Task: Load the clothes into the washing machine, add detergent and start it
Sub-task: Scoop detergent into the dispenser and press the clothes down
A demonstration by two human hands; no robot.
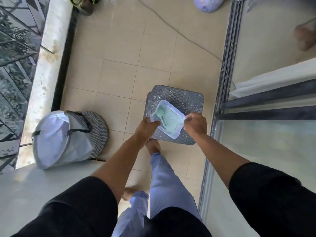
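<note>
A clear plastic box (169,119) with a pale green lid and a green scoop lies over a grey patterned stool (186,100) in the middle of the tiled floor. My left hand (147,126) grips the box's left edge. My right hand (195,124) pinches its right corner. A grey striped laundry basket (70,137) with black handles and a white lining stands on the floor to the left. No washing machine is in view.
A low white ledge (49,65) with a metal railing runs along the left. A sliding glass door track (225,79) borders the right. A cable (179,33) crosses the tiles. Another person's foot (305,37) shows behind the glass. A pastel bundle (208,4) lies at the top.
</note>
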